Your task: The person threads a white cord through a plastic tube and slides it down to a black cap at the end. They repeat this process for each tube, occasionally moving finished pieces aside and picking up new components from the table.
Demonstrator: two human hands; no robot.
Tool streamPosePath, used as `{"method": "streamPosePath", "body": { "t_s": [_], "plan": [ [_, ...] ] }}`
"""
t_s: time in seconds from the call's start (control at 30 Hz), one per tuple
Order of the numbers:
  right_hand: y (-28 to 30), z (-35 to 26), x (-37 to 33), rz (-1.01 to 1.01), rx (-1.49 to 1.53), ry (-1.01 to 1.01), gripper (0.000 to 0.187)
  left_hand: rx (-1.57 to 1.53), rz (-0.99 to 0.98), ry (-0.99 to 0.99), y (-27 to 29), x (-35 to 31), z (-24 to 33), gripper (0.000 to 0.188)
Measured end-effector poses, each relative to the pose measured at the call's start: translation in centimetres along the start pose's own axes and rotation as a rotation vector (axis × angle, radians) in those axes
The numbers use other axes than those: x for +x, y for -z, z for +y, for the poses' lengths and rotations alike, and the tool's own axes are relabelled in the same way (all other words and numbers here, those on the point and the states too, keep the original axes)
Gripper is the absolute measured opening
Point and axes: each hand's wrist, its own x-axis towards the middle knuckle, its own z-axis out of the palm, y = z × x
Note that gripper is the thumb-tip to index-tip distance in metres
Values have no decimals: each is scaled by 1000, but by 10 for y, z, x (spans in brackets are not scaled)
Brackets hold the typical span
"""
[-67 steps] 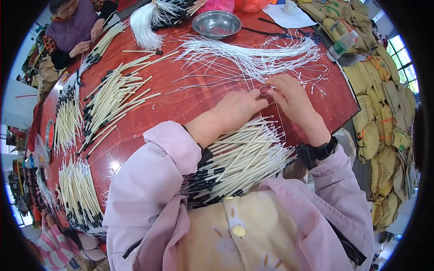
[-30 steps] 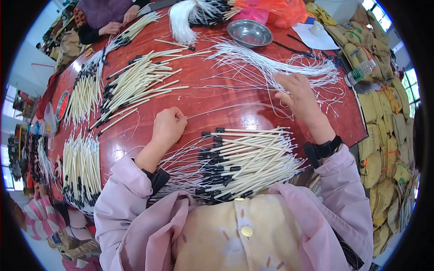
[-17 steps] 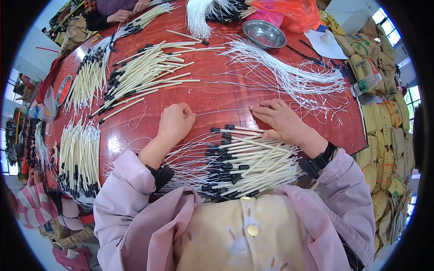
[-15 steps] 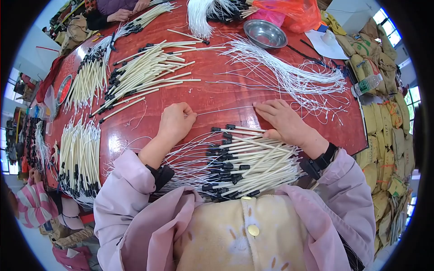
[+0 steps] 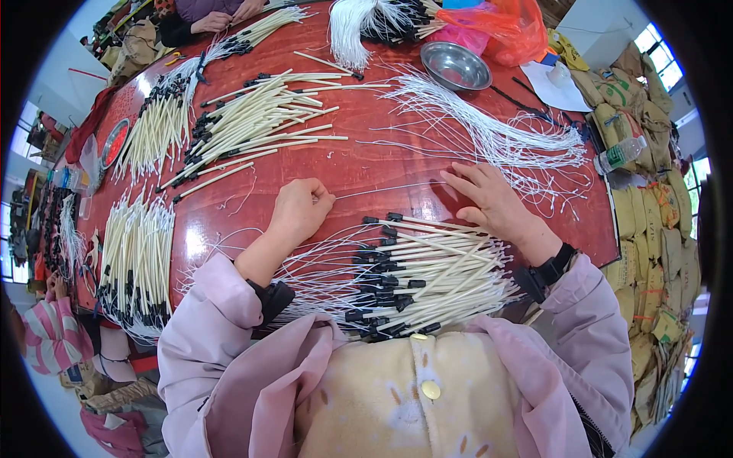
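A thin white cord [image 5: 389, 188] stretches nearly straight between my hands, over the red table. Thumb and fingers of my left hand [image 5: 299, 210] are pinched together on its left end. My right hand [image 5: 489, 202] has its fingers stretched out and the thumb apart; the cord runs up to its fingertips, and whether they touch it is unclear. Just below my right hand lies a pile of pale sticks [image 5: 435, 267] with black end pieces at their left and white cords trailing left. Beyond the right hand spreads a loose bundle of white cords [image 5: 496, 126].
More pale sticks with black ends [image 5: 252, 126] lie at the far left, with another stack [image 5: 137, 256] at the left edge. A metal bowl [image 5: 456, 67], a plastic bottle [image 5: 620, 155] and stacked sacks [image 5: 649, 229] are at the right. Another person's hands [image 5: 229, 17] are at the far side.
My right hand has shifted slightly right, and its fingers have lifted and bent a little from lying flat. My left hand keeps its pinch on the cord. The view has shifted slightly.
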Motion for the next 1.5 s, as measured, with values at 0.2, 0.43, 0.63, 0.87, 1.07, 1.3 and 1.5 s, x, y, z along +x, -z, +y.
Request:
{"method": "streamPosePath", "body": {
  "t_s": [0.2, 0.43, 0.63, 0.87, 1.07, 1.3, 1.5],
  "plan": [
    [-6, -12, 4, 29, -25, 97, 82, 10, -6, 4, 3, -3, 1, 23],
    [1, -12, 5, -112, -135, 140, 91, -84, 29, -16, 6, -7, -10, 22],
    [-5, -10, 1, -85, -143, 97, 96, -3, 46, 76, 21, -17, -24, 21],
    [-4, -12, 6, -127, -69, 75, 98, 247, -58, 117, 44, -22, -19, 28],
    [0, -15, 7, -130, -31, 65, 99, 542, 451, -146, 90, 11, -80, 17],
    [-1, -15, 9, -120, -12, 63, 97, 472, 305, -317, 104, 36, -129, 11],
    [0, -16, 11, -136, 4, 44, 98, 372, 347, -407, 101, 14, -84, 10]
  ]
}}
